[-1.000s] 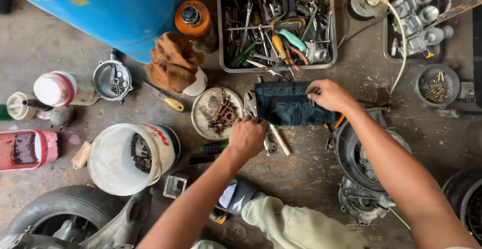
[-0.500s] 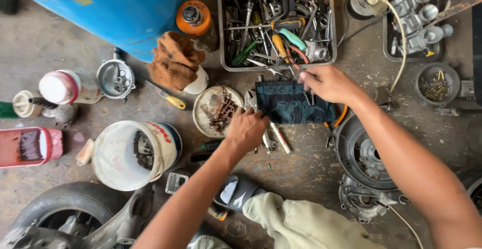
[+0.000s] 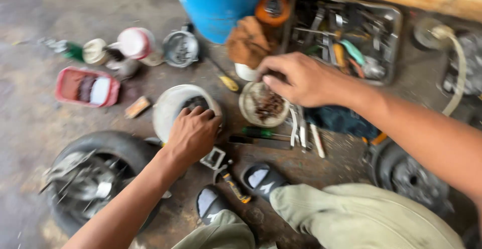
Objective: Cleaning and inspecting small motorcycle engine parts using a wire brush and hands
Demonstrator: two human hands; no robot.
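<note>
My left hand [image 3: 192, 134] rests with curled fingers on the near rim of a white bucket [image 3: 173, 104]; nothing shows in it. My right hand [image 3: 301, 80] hovers over the far edge of a shallow round dish [image 3: 250, 109] that holds rusty small parts, its fingers bent toward the dish and a white cup [image 3: 244, 72]. Blur hides whether the right fingers pinch anything. A dark blue cloth [image 3: 341, 121] lies under my right forearm. Several wrenches [image 3: 303, 131] lie beside the dish.
A metal tray of tools [image 3: 346, 33] sits at the back, beside a blue drum [image 3: 218, 3] and an orange can [image 3: 271, 9]. A tyred wheel [image 3: 95, 173] lies at lower left, another wheel [image 3: 411, 176] at right. A red tray [image 3: 86, 86] and small pots are at left.
The view has swung and come closer. My left hand moved from the wrenches to the bucket rim. My right hand left the blue cloth and moved left over the dish.
</note>
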